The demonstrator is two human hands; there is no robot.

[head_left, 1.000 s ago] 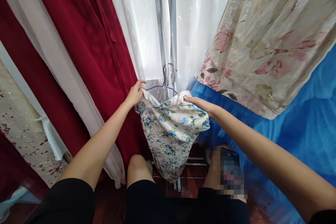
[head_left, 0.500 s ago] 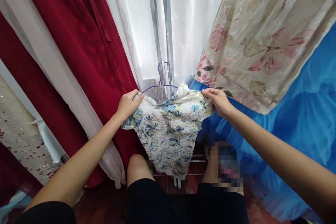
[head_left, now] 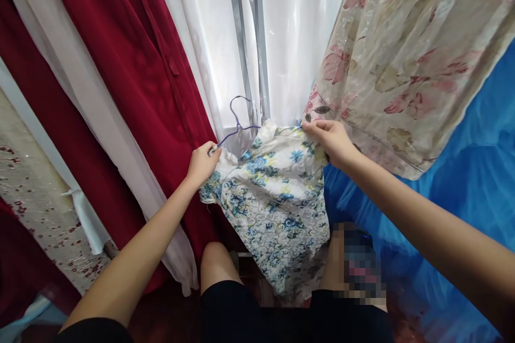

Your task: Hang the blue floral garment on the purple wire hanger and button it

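Garment (head_left: 277, 193) on hanger (head_left: 238, 126), between left hand (head_left: 203, 163) and right hand (head_left: 335, 142), before posts (head_left: 240, 32).

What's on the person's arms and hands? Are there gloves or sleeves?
The left hand and right hand are bare: no gloves, and no watch or bracelet shows. The left arm has a short black sleeve; no right sleeve shows clearly.

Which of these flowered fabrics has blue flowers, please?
It is the top held between the left hand and right hand; the cloth at upper right has pink flowers, the far-left cloth dark red ones.
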